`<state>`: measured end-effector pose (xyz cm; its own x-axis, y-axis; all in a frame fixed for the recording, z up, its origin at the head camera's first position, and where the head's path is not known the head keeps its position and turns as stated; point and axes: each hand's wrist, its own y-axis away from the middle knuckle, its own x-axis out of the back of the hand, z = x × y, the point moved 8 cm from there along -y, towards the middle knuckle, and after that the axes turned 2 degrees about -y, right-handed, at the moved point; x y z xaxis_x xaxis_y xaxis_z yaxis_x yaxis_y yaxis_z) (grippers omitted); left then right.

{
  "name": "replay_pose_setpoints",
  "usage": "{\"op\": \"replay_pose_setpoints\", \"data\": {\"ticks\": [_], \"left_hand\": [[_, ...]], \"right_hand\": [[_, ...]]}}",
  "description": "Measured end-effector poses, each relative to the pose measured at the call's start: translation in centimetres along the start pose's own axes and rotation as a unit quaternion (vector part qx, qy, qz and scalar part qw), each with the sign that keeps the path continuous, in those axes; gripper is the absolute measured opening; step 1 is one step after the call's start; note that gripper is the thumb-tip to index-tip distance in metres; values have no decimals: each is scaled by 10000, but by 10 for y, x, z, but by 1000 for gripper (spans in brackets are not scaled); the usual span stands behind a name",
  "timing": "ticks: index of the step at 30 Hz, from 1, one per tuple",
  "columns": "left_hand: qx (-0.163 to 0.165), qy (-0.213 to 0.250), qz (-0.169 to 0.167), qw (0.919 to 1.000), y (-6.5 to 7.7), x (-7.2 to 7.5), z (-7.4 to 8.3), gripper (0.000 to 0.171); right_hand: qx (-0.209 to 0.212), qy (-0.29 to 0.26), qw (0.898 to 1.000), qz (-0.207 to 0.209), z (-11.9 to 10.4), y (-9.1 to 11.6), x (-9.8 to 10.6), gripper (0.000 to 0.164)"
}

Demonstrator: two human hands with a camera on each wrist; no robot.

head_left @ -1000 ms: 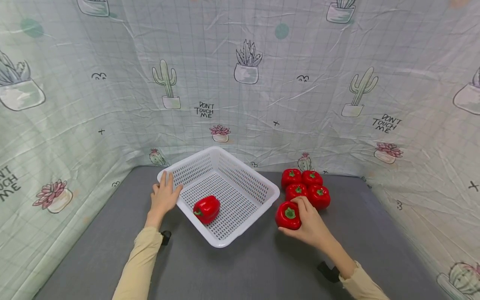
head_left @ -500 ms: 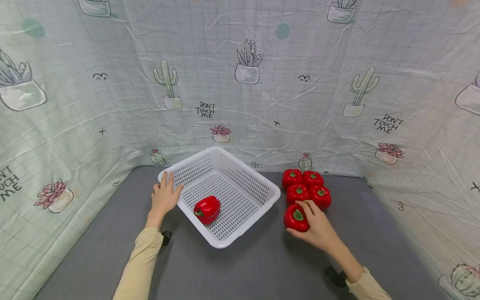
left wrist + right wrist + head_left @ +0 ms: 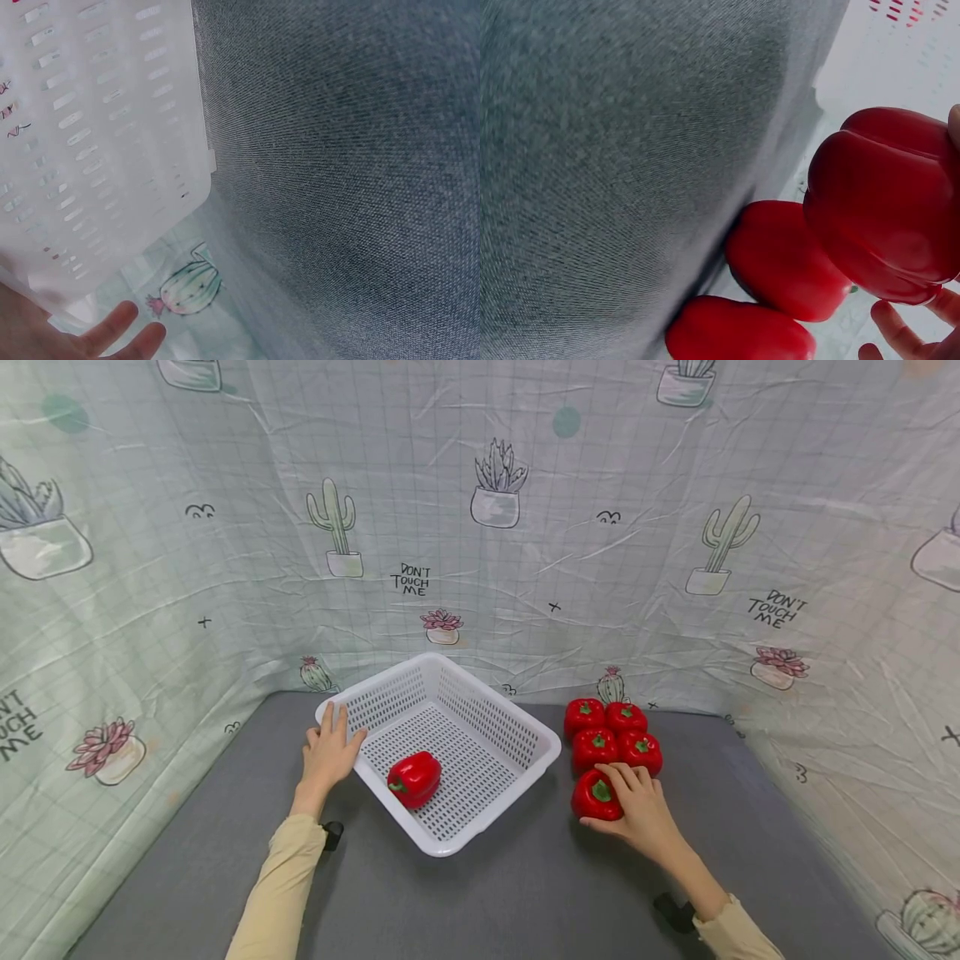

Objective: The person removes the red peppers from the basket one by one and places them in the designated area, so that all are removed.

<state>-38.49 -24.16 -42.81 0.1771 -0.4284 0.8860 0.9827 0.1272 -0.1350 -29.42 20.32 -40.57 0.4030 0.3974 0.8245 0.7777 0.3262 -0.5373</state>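
Observation:
My right hand [image 3: 637, 810] grips a red bell pepper [image 3: 594, 797] with a green stem, thumb on the near side and fingers over the far side. In the right wrist view this pepper [image 3: 889, 202] appears raised above the grey table, in front of other red peppers [image 3: 787, 259]. My left hand [image 3: 327, 758] rests at the left corner of a white perforated plastic basket [image 3: 495, 814], fingers mostly straight and spread at its rim. The left wrist view shows two extended fingertips [image 3: 120, 319] beside the basket wall. One red bell pepper [image 3: 415, 779] lies on its side in the basket.
Several red bell peppers [image 3: 606, 731] stand grouped right of the basket, just beyond my right hand. A grey table [image 3: 495, 910] lies beneath everything. A patterned cloth curtain [image 3: 420, 543] with cactus drawings encloses the back and sides.
My right hand has moved a little to the right with the pepper, away from the basket and closer to the grouped peppers. My left hand and the basket have stayed in place.

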Motion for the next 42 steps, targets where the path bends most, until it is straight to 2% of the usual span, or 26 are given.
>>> {"op": "replay_pose_setpoints", "data": {"ticks": [17,27,35,42], "left_hand": [[9,65,45,10000,-1,-1,0,68],[-7,58,14,10000,-1,-1,-1,68],[-37,55,6,10000,-2,-2,-2,68],[-41,92,-39,9999,-2,-3,-3,67]], "right_hand": [[203,177,9996,-16,10,-4,-13,75],[50,129,9990,-420,16,-6,-21,74],[118,222,9975,-656,17,-6,-27,73],[231,244,9974,-639,16,-6,-28,73]]}}
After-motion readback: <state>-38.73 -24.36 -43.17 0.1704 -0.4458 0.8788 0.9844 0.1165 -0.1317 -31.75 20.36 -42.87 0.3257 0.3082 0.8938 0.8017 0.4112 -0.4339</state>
